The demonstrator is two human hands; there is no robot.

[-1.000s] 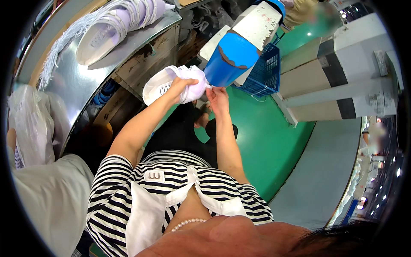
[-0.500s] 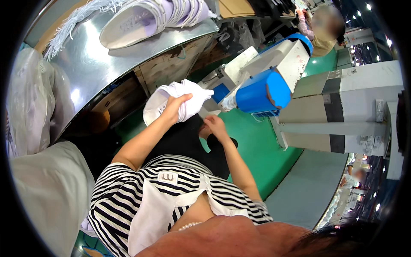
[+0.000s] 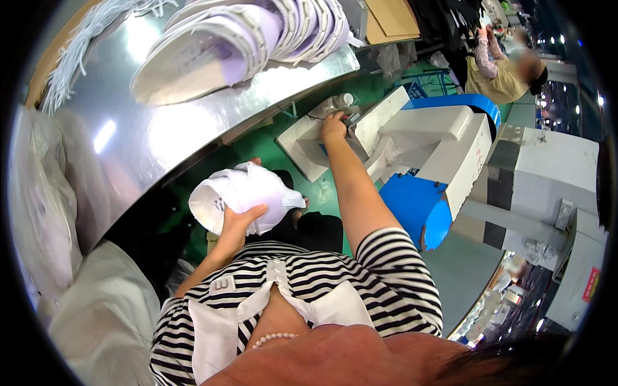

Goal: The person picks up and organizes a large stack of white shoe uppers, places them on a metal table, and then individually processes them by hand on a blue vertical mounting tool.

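My left hand (image 3: pixel 239 222) grips a white and lavender shoe upper (image 3: pixel 270 196) in front of my lap, thumb across its outside. Several layers may be bunched in it; I cannot tell. My right arm is stretched forward, and my right hand (image 3: pixel 333 127) is at the white ledge of a blue and white machine (image 3: pixel 418 193). Its fingers are bent beside a small white cylinder (image 3: pixel 342 100) and some small dark and red items; what they hold is hidden. More shoe uppers (image 3: pixel 193 71) in white and lavender lie nested in a row on the metal table (image 3: pixel 174 132).
A bundle of pale laces (image 3: pixel 67 74) hangs over the table's far left. Clear plastic bags (image 3: pixel 48 186) and grey-white cloth (image 3: pixel 103 309) are at my left. Brown cardboard (image 3: pixel 393 16) lies beyond the table. Another person (image 3: pixel 492 74) works at the far right.
My right hand has gone from near my lap forward to the machine's ledge. My left hand has come lower and closer with the shoe upper. The view has shifted.
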